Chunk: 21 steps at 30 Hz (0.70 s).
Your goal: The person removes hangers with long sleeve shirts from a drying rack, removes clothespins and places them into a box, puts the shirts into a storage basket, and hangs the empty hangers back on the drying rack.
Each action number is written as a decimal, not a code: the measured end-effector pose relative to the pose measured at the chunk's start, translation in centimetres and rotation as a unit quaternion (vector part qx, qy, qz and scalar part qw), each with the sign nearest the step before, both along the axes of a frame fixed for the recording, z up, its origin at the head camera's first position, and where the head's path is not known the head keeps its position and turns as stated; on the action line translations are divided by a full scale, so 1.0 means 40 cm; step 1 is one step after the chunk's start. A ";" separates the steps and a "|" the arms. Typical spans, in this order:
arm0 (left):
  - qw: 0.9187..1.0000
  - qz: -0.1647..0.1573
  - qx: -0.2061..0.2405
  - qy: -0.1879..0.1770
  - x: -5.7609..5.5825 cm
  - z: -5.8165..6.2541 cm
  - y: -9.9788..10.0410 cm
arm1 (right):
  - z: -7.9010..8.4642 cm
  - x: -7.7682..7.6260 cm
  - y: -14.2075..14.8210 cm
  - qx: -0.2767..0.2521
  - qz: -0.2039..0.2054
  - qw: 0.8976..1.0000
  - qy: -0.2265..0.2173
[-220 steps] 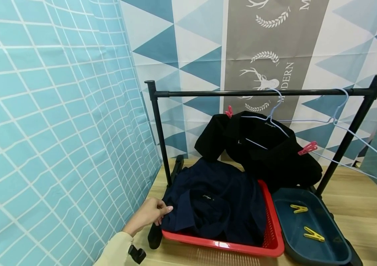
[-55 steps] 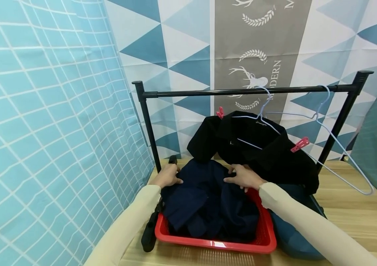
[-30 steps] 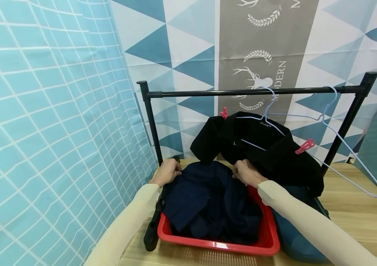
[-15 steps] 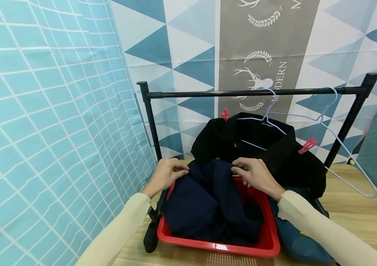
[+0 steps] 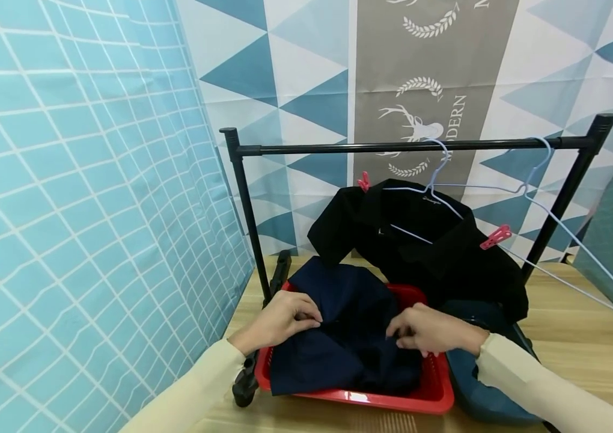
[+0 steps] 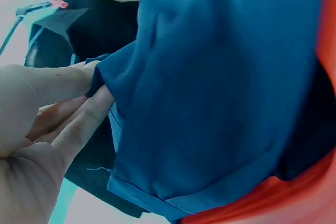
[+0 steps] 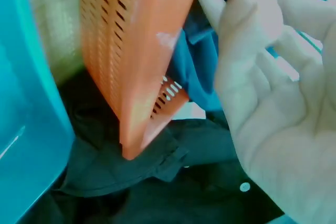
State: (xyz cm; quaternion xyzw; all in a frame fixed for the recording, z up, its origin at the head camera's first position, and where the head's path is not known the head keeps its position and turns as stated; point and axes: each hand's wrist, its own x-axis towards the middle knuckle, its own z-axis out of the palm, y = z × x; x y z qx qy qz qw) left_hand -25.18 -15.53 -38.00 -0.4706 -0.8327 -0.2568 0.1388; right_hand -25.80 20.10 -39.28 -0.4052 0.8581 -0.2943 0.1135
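Observation:
A navy shirt (image 5: pixel 339 361) lies bunched in a red plastic basket (image 5: pixel 339 396), part of it draped over the far rim. My left hand (image 5: pixel 279 319) pinches a fold of it between thumb and fingers; the left wrist view shows the navy cloth (image 6: pixel 210 87) caught at the fingertips. My right hand (image 5: pixel 439 331) is over the basket's right side, its fingers loosely bent beside the cloth. No cloth shows between the right fingers in the right wrist view, where the basket's perforated wall (image 7: pixel 147 51) stands beside the hand.
A black clothes rack (image 5: pixel 339 148) stands behind. A black shirt (image 5: pixel 420 240) hangs on it on a blue hanger with pink clips (image 5: pixel 496 237). A bare blue hanger (image 5: pixel 582 246) is at the right. A dark blue tray (image 5: pixel 479 385) sits right of the basket, under the right forearm.
Earlier the right hand held the bare hanger at the right. Both hands then worked the navy shirt's far edge; they have since come nearer, and the right fingers have come off the cloth.

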 end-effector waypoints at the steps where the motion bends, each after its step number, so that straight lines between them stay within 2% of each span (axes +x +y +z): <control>1: 1.000 0.005 -0.006 -0.007 -0.005 -0.004 -0.001 | 0.001 -0.012 -0.005 -0.002 -0.014 1.000 0.006; 3: 0.999 0.023 -0.013 -0.026 -0.016 -0.009 -0.004 | 0.006 -0.043 -0.020 -0.014 -0.057 0.998 0.032; 6: 0.996 0.060 -0.016 -0.058 -0.039 -0.010 -0.011 | 0.013 -0.094 -0.050 -0.021 -0.131 0.989 0.069; 10: 0.986 0.128 -0.043 -0.102 -0.079 -0.005 -0.016 | 0.008 -0.150 -0.084 0.006 -0.190 0.980 0.063; 13: 0.972 0.187 -0.080 -0.114 -0.118 -0.003 -0.022 | -0.004 -0.179 -0.097 0.033 -0.197 0.978 0.052; 16: 0.960 0.229 -0.114 -0.109 -0.160 -0.004 -0.034 | -0.019 -0.200 -0.101 0.051 -0.200 0.977 0.060; 19: 0.951 0.247 -0.128 -0.134 -0.195 -0.007 -0.048 | -0.033 -0.219 -0.099 0.056 -0.200 0.975 0.079; 21: 0.948 0.245 -0.131 -0.158 -0.211 -0.012 -0.052 | -0.063 -0.254 -0.084 0.021 -0.188 0.977 0.098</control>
